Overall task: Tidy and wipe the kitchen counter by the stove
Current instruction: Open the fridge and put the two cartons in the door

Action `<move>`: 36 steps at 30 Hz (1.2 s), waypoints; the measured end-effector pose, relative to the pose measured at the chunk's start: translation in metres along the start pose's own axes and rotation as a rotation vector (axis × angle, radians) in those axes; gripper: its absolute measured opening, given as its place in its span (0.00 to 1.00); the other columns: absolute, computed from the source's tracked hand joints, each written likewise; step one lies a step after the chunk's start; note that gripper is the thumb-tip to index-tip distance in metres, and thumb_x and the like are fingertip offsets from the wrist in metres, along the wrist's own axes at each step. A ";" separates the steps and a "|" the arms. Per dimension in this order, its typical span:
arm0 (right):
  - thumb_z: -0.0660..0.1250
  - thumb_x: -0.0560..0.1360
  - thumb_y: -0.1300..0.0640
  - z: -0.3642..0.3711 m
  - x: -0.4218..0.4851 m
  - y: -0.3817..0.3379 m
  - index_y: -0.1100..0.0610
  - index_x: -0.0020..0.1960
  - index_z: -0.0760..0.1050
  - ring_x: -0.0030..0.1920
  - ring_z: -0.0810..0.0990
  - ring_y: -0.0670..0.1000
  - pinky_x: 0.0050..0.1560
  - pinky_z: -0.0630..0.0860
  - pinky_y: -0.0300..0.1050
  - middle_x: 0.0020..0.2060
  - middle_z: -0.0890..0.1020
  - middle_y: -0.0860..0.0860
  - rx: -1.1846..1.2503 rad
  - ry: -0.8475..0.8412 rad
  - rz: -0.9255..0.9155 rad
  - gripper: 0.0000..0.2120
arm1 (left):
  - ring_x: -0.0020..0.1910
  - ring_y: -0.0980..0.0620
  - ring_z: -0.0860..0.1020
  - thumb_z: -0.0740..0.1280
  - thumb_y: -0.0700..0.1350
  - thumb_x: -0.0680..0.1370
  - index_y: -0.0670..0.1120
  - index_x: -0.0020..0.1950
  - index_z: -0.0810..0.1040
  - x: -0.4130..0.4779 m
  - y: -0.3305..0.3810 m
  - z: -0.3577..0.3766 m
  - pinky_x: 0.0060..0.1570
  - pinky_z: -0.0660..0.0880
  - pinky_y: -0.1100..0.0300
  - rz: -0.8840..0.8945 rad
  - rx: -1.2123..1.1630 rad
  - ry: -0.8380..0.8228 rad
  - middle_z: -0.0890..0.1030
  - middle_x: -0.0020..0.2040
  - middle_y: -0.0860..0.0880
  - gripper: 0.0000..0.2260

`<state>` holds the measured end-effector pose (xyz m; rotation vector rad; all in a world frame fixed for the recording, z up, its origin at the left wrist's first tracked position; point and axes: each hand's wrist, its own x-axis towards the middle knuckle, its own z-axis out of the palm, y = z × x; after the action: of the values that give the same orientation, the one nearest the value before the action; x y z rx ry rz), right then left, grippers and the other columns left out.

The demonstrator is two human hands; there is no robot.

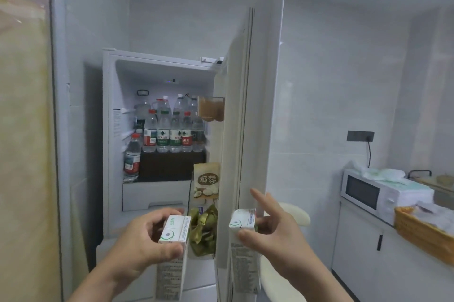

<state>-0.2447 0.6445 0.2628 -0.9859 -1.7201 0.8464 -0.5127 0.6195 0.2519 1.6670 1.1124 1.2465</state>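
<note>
I stand before an open white fridge [110, 129]. My left hand [140, 240] grips a white carton with green print [173, 252] by its top, held upright in front of the lower door shelf. My right hand [272, 230] pinches a second, matching carton [243, 247] near its top, with the index finger stretched up along the edge of the open fridge door [260, 105]. Both cartons hang at about the same height, a hand's width apart.
Several water bottles [169, 129] fill the fridge shelf. The door rack holds a coconut carton [206, 181] and green wrapped packets [204, 230]. To the right, a microwave [368, 193] and a wicker basket [422, 233] sit on a white cabinet [363, 252].
</note>
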 end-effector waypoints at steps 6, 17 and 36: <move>0.77 0.59 0.47 -0.025 -0.003 0.012 0.20 0.60 0.64 0.53 0.83 0.48 0.59 0.78 0.47 0.72 0.70 0.59 0.014 0.104 0.057 0.38 | 0.51 0.49 0.82 0.82 0.65 0.48 0.47 0.59 0.80 0.029 0.012 0.026 0.43 0.78 0.59 0.066 -0.013 -0.051 0.85 0.52 0.46 0.44; 0.75 0.61 0.52 -0.080 -0.010 0.009 0.36 0.73 0.64 0.46 0.84 0.52 0.51 0.81 0.44 0.44 0.82 0.60 0.012 0.231 0.156 0.43 | 0.50 0.50 0.83 0.81 0.66 0.49 0.50 0.59 0.80 0.048 0.017 0.046 0.43 0.79 0.59 0.086 -0.019 -0.054 0.85 0.51 0.49 0.42; 0.78 0.61 0.51 -0.077 -0.021 0.007 0.51 0.67 0.74 0.54 0.83 0.45 0.58 0.80 0.49 0.53 0.85 0.46 0.062 0.385 0.088 0.35 | 0.50 0.51 0.83 0.82 0.65 0.46 0.50 0.57 0.81 0.050 0.025 0.041 0.44 0.80 0.57 0.096 0.012 -0.078 0.85 0.51 0.49 0.42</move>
<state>-0.1656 0.6369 0.2731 -1.1080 -1.3243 0.7067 -0.4606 0.6556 0.2807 1.7805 1.0048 1.2250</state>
